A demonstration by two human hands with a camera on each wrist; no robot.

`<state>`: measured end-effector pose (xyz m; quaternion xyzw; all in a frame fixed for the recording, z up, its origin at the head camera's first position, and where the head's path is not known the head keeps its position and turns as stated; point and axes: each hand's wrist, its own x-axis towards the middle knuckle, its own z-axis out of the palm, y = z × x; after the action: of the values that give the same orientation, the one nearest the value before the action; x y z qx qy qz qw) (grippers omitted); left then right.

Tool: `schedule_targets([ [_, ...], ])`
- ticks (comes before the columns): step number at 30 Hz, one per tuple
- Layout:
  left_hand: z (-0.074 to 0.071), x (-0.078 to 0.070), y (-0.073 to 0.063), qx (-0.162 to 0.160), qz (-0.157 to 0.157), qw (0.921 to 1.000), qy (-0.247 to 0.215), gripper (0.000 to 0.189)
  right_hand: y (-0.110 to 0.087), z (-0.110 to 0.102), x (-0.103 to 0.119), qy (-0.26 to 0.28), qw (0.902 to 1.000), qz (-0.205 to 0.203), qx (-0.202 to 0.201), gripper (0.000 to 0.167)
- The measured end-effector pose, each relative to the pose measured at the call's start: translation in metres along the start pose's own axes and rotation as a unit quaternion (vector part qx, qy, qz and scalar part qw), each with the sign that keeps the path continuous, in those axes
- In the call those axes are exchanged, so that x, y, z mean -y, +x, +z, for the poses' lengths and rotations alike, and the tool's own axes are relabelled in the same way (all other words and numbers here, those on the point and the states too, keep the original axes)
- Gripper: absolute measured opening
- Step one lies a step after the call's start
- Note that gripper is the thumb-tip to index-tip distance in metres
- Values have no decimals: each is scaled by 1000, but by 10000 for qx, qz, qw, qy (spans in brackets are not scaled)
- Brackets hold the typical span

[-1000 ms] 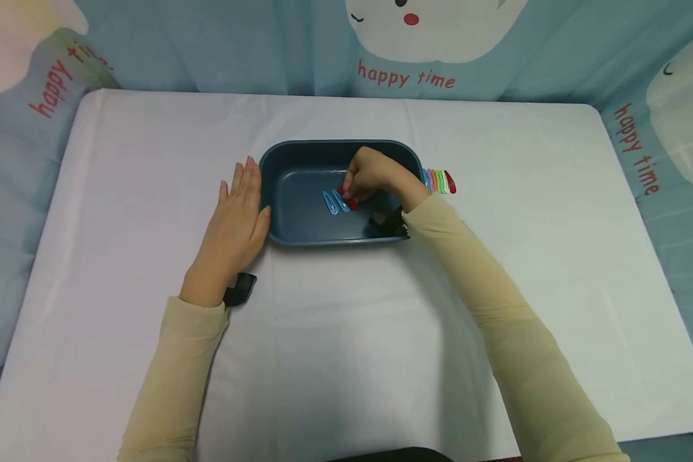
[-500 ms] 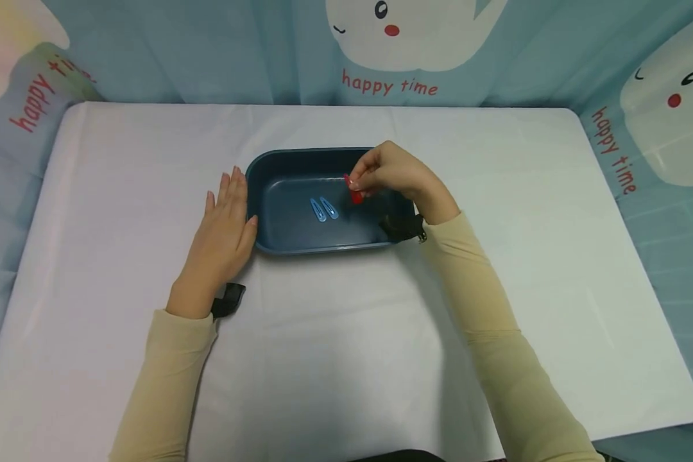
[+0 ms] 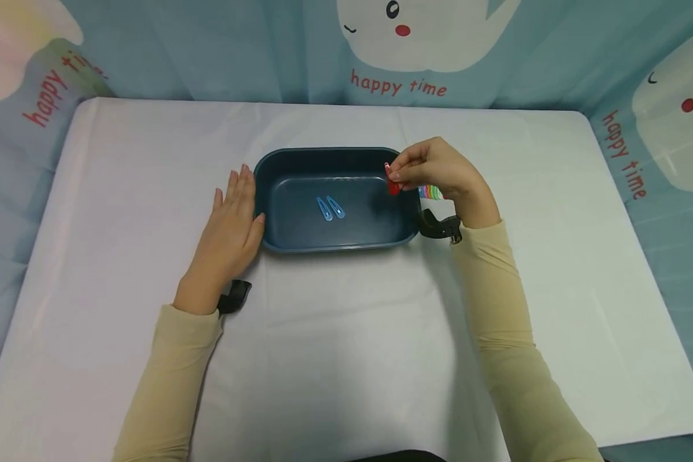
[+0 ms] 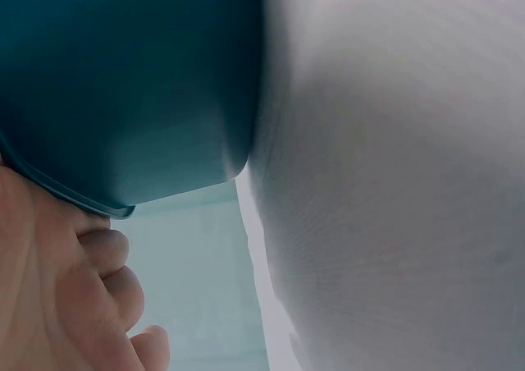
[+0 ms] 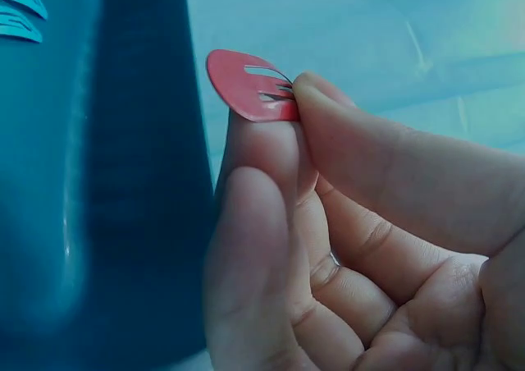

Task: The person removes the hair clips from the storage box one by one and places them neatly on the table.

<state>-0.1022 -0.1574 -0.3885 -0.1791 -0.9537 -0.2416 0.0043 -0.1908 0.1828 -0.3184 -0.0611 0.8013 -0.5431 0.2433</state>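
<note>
My right hand (image 3: 443,172) pinches a red snap hair clip (image 3: 391,179) between thumb and fingers, over the right end of a dark blue tray (image 3: 300,248). The right wrist view shows the same red clip (image 5: 246,84) close up, its rounded end pointing away from the fingertips. Two blue hair clips (image 3: 330,208) lie side by side on the tray's floor. My left hand (image 3: 226,224) rests with straight fingers along the tray's left rim; in the left wrist view its fingers (image 4: 90,289) are at the rim.
A row of colourful hair clips (image 3: 430,192) lies on the white-covered table (image 3: 346,346) just right of the tray, partly hidden by my right hand. A blue printed curtain (image 3: 237,51) surrounds the table's back and sides.
The right hand has lifted the red clip from the tray floor beside the blue clips and carried it right to the tray's right end. The left hand stays at the left rim.
</note>
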Motion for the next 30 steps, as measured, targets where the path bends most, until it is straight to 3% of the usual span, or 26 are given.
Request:
schedule_targets([
  [10,1,2,1,-51,53,10000,21,63,-12,-26,-15,847,9949,-68,-536,6],
  [18,2,3,-1,-72,89,9999,27,63,-20,-48,-33,1208,9878,409,-897,16],
  [30,2,3,-1,-94,51,9999,33,62,-14,-69,-62,598,9817,1402,-1145,17],
])
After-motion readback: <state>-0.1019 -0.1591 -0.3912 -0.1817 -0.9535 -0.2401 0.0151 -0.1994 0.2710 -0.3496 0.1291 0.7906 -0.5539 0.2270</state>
